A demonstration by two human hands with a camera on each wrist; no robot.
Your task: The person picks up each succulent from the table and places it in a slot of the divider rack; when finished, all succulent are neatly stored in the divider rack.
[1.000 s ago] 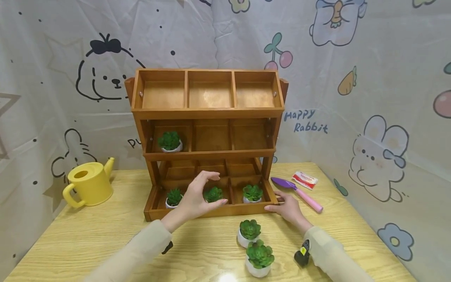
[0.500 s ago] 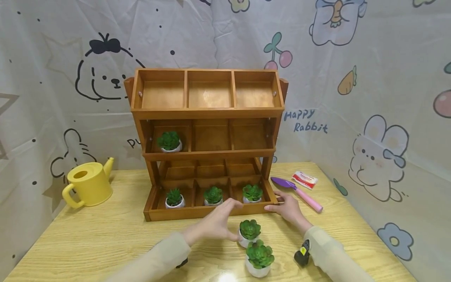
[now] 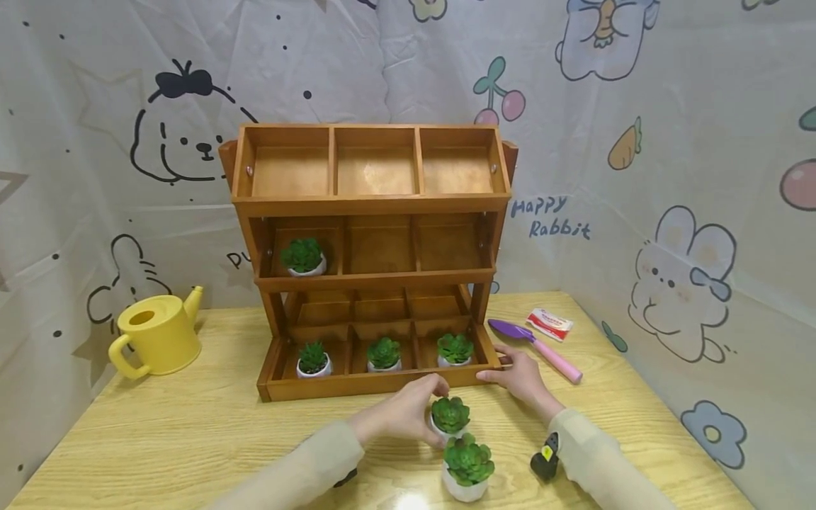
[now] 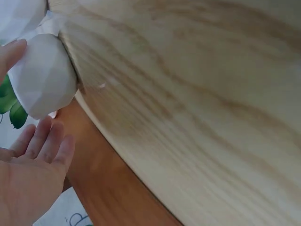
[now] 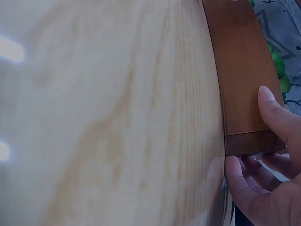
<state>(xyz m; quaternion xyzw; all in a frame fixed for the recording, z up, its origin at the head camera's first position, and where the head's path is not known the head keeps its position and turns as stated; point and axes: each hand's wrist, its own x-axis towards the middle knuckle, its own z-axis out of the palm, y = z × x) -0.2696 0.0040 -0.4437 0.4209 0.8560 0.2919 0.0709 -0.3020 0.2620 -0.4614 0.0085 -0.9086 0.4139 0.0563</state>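
A person's left hand [image 3: 411, 411] is spread around the small round-leafed plant [image 3: 450, 415] in a white pot, which stands on the near part of the table [image 3: 191, 439]. Its grip is loose — the fingers are almost straight, with a gap between them and the pot. Whether the thumb touches the pot is hard to tell. Another green plant [image 3: 468, 464] stands just nearer, also in a white pot.

The right hand [image 3: 521, 379] has its grip on the near right corner of the wooden shelf [image 3: 376, 205]. The thumb is on the front board and the fingers are at the side.

The bottom row holds a spiky plant [image 3: 314, 360] on the left, a leafy plant [image 3: 384, 354] in the middle and a bushy plant [image 3: 455, 349] on the right. One more potted plant [image 3: 302, 256] sits in the middle row, left box. A yellow watering can [image 3: 162, 336] stands far left. Far right lie a purple and pink shovel [image 3: 556, 361] and — just beyond it — a red and white packet [image 3: 550, 324].
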